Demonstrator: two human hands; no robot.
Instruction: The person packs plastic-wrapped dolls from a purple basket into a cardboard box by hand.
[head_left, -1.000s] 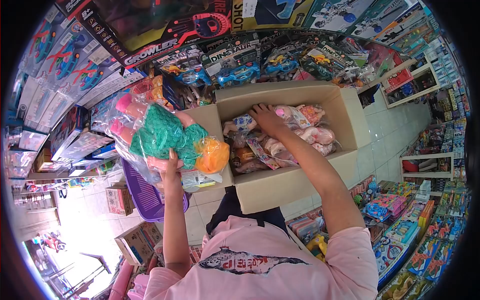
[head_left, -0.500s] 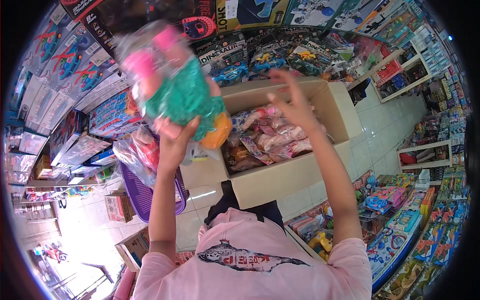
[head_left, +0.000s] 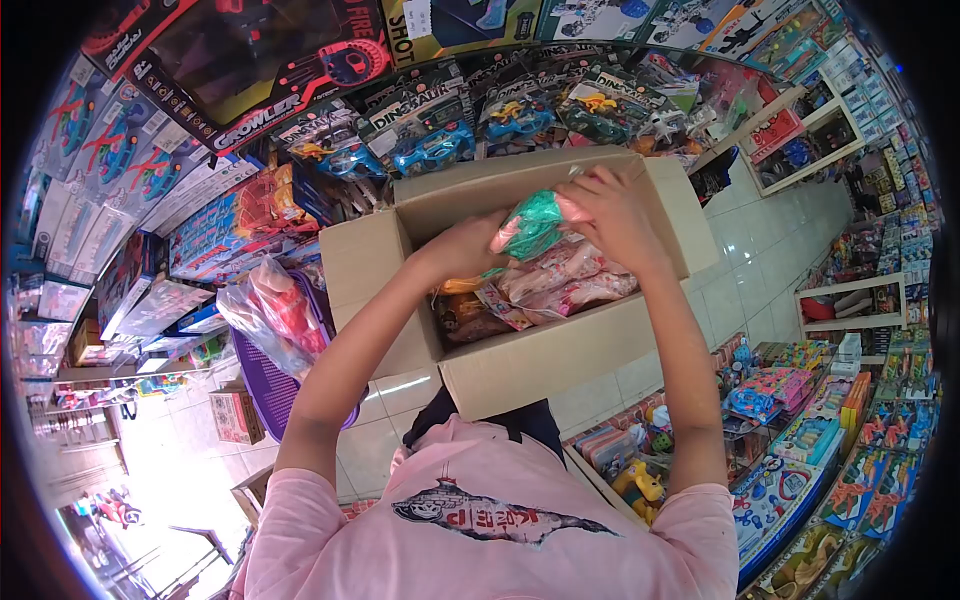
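Observation:
A bagged doll [head_left: 535,228] with a green dress lies slantwise over the opening of a cardboard box [head_left: 540,360], its orange-yellow hair at the lower left. My left hand [head_left: 462,248] is closed round the hair end, with the fingertips partly hidden by the doll. At the other end, the fingers of my right hand [head_left: 612,215] are wrapped over the doll's legs and clear wrapping. Beneath it, several more plastic-wrapped dolls [head_left: 570,280] fill the box, pinkish with printed cards among them.
Left of the box stands a purple basket [head_left: 262,385] holding a red item in clear plastic [head_left: 280,310]. Packaged dinosaur toys [head_left: 435,140] line the back. A toy display [head_left: 780,470] runs along the right, and tiled floor [head_left: 745,265] shows beside the box.
The bagged doll has come down from the upper left into the box opening, turning as it moved. My right hand, previously apart with spread fingers, has taken hold of its leg end.

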